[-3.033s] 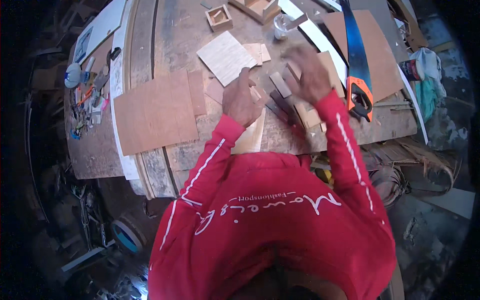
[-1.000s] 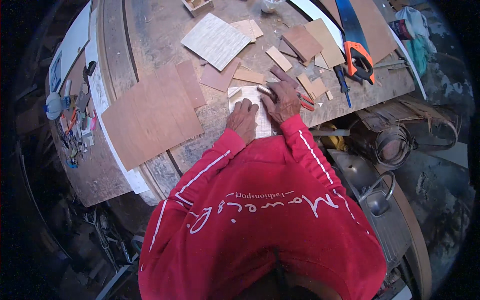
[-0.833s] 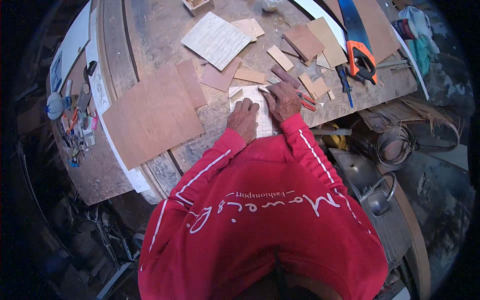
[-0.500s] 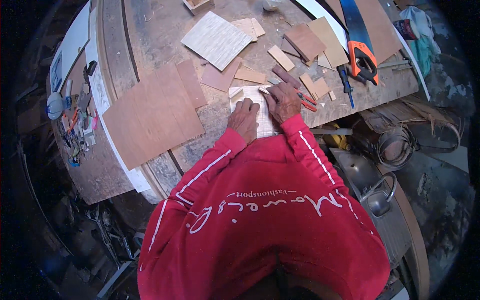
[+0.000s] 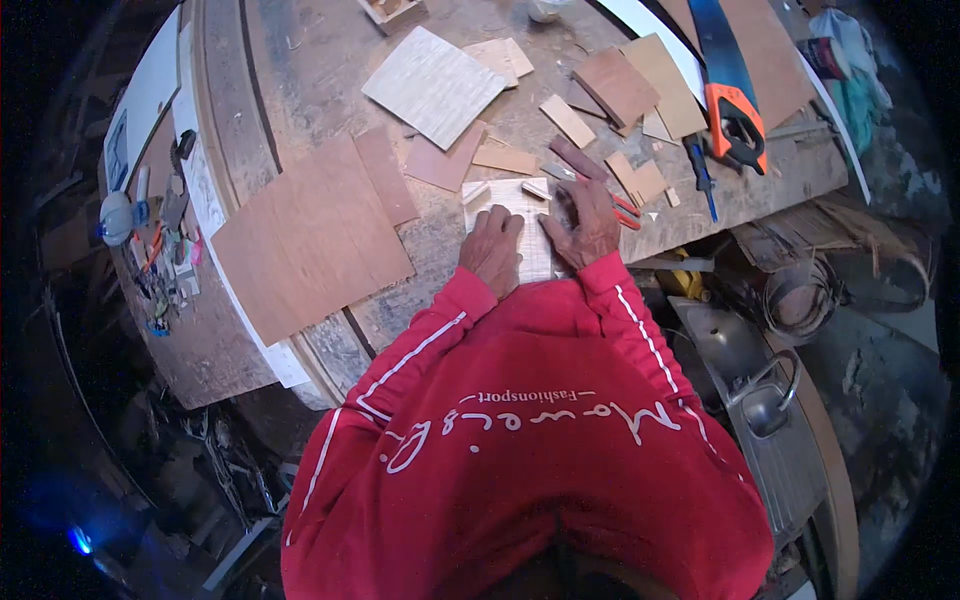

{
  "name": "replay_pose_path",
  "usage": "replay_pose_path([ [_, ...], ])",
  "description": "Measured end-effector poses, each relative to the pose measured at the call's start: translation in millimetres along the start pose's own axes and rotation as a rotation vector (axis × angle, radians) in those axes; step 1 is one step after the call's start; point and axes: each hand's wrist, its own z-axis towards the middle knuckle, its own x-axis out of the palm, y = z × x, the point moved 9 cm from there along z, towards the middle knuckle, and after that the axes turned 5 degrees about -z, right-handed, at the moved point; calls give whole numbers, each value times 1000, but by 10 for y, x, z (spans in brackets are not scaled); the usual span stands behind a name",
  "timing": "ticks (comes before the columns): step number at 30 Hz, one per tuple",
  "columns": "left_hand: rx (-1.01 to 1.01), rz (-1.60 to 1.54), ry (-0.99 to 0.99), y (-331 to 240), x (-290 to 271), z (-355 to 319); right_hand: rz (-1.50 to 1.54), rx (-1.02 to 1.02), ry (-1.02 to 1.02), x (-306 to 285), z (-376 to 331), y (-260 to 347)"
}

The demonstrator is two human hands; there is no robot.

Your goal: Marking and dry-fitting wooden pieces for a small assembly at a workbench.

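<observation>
On the bench in front of me lies a small pale board (image 5: 508, 198) with thin lines across it. Two short wood pieces sit on its far part, a left piece (image 5: 476, 194) and a right piece (image 5: 535, 190). My left hand (image 5: 490, 248) presses on the board's left side with bent fingers, holding it down. Beside the board's right edge is my right hand (image 5: 588, 226), thumb spread away from its fingers, nothing visible in it. Red-handled pliers (image 5: 626, 212) lie partly hidden behind that hand.
Wood offcuts cover the workbench (image 5: 310, 90), with a large brown panel (image 5: 315, 240) at left and a grey-grained panel (image 5: 435, 87) farther back. An orange-handled saw (image 5: 735, 125) and a blue screwdriver (image 5: 703, 180) lie at right. A metal sink (image 5: 765, 410) stands below the bench edge.
My right hand has drawn back to the right, off the right wood piece, and its thumb has spread. My left hand stays on the board. The whole view has shifted slightly.
</observation>
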Motion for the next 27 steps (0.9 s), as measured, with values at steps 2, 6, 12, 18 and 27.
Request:
replay_pose_path([
  [2,7,-14,10,4,18,0,19,13,19,20,8,-9],
  [6,-45,-59,61,76,64,-26,51,-2,23,32,38,50],
  [12,-30,-129,21,89,-15,-51,53,-3,48,92,83,83],
  [18,-55,-130,30,142,-5,-9,-8,-77,-29,92,119,143],
  [27,-73,-112,64,167,51,48,-3,-30,-14,121,147,107],
])
